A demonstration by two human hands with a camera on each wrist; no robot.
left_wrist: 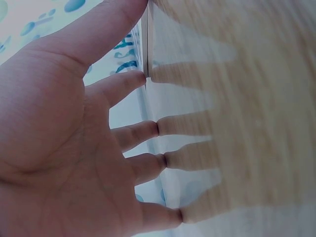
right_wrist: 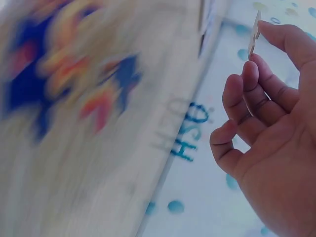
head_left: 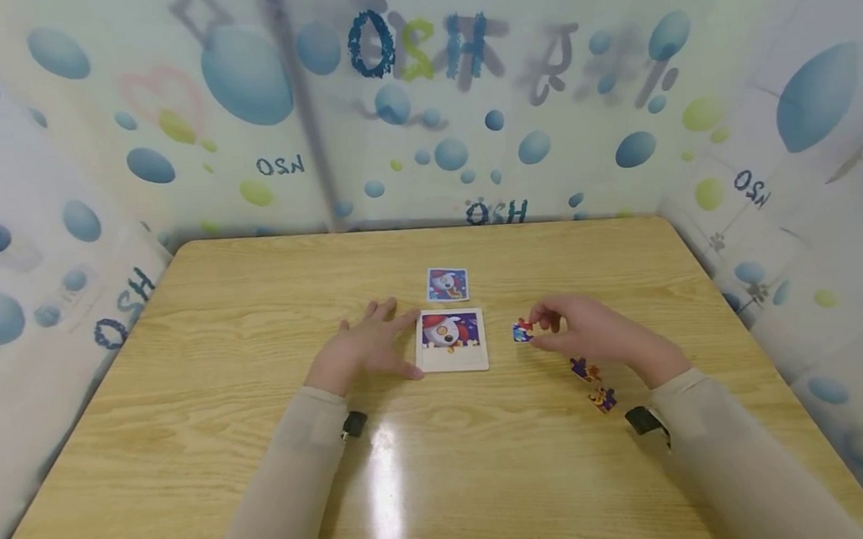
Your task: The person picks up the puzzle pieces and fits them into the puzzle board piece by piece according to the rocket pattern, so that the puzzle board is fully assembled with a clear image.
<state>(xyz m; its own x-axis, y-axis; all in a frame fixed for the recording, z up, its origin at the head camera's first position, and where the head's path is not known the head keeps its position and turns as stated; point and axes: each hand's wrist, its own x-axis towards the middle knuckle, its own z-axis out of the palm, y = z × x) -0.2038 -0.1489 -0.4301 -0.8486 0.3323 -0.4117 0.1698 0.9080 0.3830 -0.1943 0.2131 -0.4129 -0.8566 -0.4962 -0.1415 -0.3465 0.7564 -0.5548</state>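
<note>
Your left grip (head_left: 365,347) is touching the tray's (head_left: 453,360) left edge, fingers apart. Right of the tray, a piece (head_left: 521,332) is sitting clamped in your right grip (head_left: 594,332). Apparently you're fetching; next move is likely calling for aligning over the bare lower strip.

Wore long, plain beige sleeves (head_left: 285,488) at seven and four o'clock, with small dark devices (head_left: 355,424) near the cuffs (head_left: 326,398).

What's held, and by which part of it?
Right grip pinches a puzzle piece by its edge nearest that grip. Left grip holds nothing, just touching the left side of the puzzle board.
</note>
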